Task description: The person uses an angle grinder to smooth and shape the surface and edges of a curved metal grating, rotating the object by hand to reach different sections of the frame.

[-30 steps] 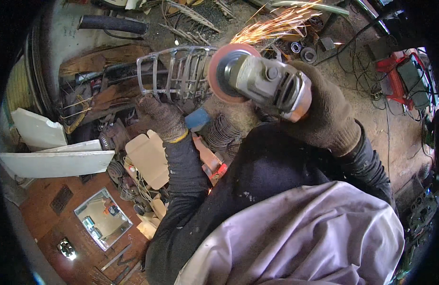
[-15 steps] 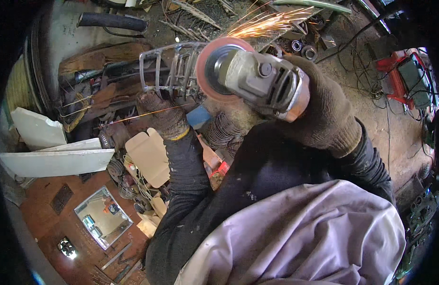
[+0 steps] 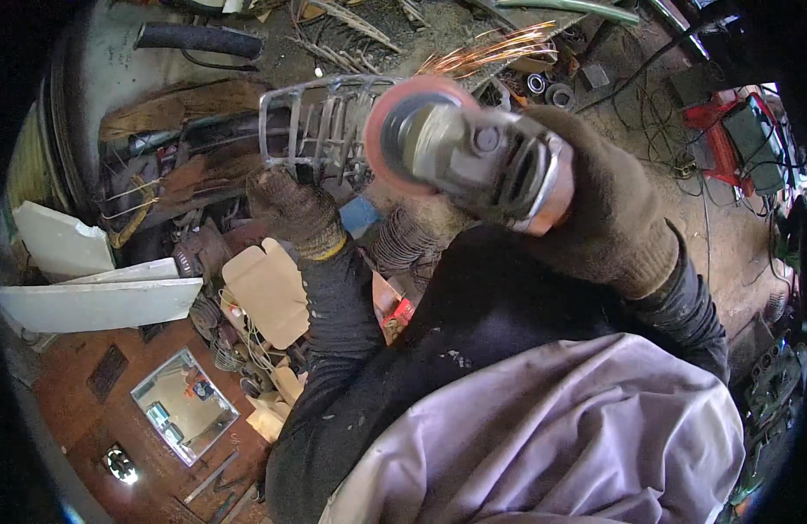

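My right hand [image 3: 609,205], in a brown knitted glove, is wrapped round an angle grinder [image 3: 482,166]. Its reddish disc [image 3: 390,113] is against or just over the right end of a welded metal grate [image 3: 312,122]; the exact contact is hidden behind the disc. Orange sparks [image 3: 491,52] spray from the disc's far side toward the upper right. My left hand [image 3: 299,210], gloved likewise, is closed at the grate's near edge and holds it.
Left of my arm lie white panels [image 3: 98,304], an open cardboard box [image 3: 268,293] and a coiled spring-like piece [image 3: 403,240]. A framed mirror [image 3: 185,406] rests on a reddish-brown surface. Bearing rings [image 3: 558,95], cables [image 3: 652,122] and a red-framed machine [image 3: 718,144] are at the right.
The grinder has shifted slightly right and downward, with some blur. The spark spray is shorter, and the thin spark streak across my left glove is gone. Both hands keep their hold.
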